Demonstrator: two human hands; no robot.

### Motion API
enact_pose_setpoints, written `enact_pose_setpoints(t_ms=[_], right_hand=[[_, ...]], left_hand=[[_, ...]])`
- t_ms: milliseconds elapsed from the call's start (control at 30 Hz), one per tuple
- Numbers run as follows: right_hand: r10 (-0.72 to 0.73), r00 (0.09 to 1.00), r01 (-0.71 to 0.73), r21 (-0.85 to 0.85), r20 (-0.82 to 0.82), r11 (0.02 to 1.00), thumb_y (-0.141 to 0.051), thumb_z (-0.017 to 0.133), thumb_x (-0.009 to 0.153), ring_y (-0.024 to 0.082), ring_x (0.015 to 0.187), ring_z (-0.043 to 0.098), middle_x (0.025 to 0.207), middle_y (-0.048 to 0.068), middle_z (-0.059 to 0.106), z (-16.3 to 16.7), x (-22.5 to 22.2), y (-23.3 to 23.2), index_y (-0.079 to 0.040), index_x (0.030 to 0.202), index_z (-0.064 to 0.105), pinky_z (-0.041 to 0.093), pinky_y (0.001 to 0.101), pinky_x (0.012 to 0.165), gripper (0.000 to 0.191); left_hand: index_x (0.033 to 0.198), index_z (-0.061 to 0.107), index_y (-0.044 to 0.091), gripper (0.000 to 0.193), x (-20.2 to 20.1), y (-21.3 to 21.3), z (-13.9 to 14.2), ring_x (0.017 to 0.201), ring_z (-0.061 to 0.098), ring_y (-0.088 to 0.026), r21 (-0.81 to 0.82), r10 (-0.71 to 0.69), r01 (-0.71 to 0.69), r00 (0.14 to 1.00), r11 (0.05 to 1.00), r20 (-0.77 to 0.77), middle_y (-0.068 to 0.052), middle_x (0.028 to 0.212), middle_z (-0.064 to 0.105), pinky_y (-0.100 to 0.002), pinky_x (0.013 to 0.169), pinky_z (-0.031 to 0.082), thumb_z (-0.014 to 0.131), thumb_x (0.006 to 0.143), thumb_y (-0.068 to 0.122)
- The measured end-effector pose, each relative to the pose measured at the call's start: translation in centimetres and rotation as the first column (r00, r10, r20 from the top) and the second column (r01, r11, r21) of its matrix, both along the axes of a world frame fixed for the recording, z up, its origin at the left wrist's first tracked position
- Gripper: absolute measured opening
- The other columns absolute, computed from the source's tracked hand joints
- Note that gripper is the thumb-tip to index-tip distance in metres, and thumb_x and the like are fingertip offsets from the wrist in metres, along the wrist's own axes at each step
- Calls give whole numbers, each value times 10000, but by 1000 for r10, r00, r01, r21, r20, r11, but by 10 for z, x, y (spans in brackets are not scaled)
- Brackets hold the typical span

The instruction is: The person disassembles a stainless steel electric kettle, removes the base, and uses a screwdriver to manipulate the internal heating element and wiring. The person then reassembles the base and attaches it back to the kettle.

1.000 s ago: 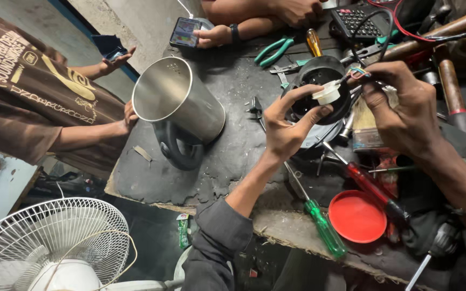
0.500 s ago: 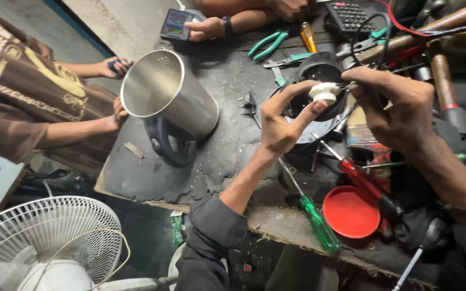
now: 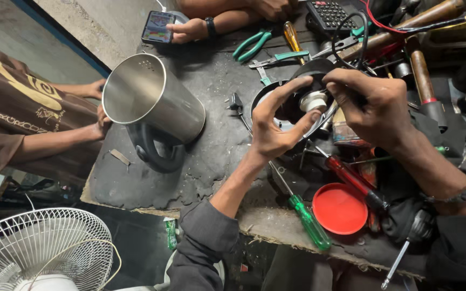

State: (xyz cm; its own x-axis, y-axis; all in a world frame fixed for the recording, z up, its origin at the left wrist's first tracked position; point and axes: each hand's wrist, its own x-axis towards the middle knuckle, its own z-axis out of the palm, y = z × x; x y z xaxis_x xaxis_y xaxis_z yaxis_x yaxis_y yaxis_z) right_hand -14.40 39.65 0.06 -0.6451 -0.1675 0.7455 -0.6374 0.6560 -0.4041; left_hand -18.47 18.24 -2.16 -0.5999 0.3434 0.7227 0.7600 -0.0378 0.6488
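Note:
My left hand (image 3: 276, 126) curls around a black round base part (image 3: 303, 91) and steadies it from the left. In the middle of that base sits a small white round connector (image 3: 315, 100). My right hand (image 3: 376, 110) comes from the right with its fingers pinched on something at the connector; what they hold is hidden. A steel kettle body (image 3: 149, 102) with a black handle lies on its side to the left, apart from both hands.
A green-handled screwdriver (image 3: 308, 221), a red-handled screwdriver (image 3: 351, 180) and a red lid (image 3: 341, 207) lie near the bench's front edge. Pliers (image 3: 252, 46), tools and a calculator (image 3: 333, 13) crowd the back. One person's hand (image 3: 101, 121) rests by the kettle; another (image 3: 190, 29) holds a phone. A white fan (image 3: 33, 250) stands below.
My hands have stayed on the black base, the left fingers closing a little more around it. The view has shifted slightly; the kettle has not moved on the bench.

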Motion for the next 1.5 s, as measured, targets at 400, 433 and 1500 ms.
enact_pose_setpoints(t_ms=[400, 433, 1500], right_hand=[[-75, 995, 80, 85, -61, 993, -61, 788, 1023, 224, 811, 704, 1044, 126, 729, 8, 4, -7, -46, 1218, 718, 555, 301, 666, 208], [-56, 993, 65, 77, -105, 995, -58, 786, 1010, 232, 819, 705, 1032, 130, 715, 9, 4, -7, -30, 1195, 693, 556, 311, 676, 209], [-24, 999, 23, -40, -30, 999, 23, 716, 965, 199, 911, 716, 1039, 133, 672, 12, 8, -7, 3, 1330, 561, 583, 296, 816, 397]], left_hand=[[1539, 319, 45, 851, 6, 7, 9, 1066, 727, -173, 177, -117, 68, 953, 982, 280, -128, 1143, 717, -278, 968, 597, 767, 816, 59], [1538, 335, 40, 846, 6, 6, 9, 1067, 730, -179, 164, -105, 57, 950, 985, 296, -136, 1145, 720, -282, 972, 597, 769, 812, 64], [1516, 459, -5, 685, -6, -3, 1, 1196, 682, -206, 281, -149, 59, 937, 958, 315, -159, 1304, 658, -324, 1083, 559, 789, 921, 73]])
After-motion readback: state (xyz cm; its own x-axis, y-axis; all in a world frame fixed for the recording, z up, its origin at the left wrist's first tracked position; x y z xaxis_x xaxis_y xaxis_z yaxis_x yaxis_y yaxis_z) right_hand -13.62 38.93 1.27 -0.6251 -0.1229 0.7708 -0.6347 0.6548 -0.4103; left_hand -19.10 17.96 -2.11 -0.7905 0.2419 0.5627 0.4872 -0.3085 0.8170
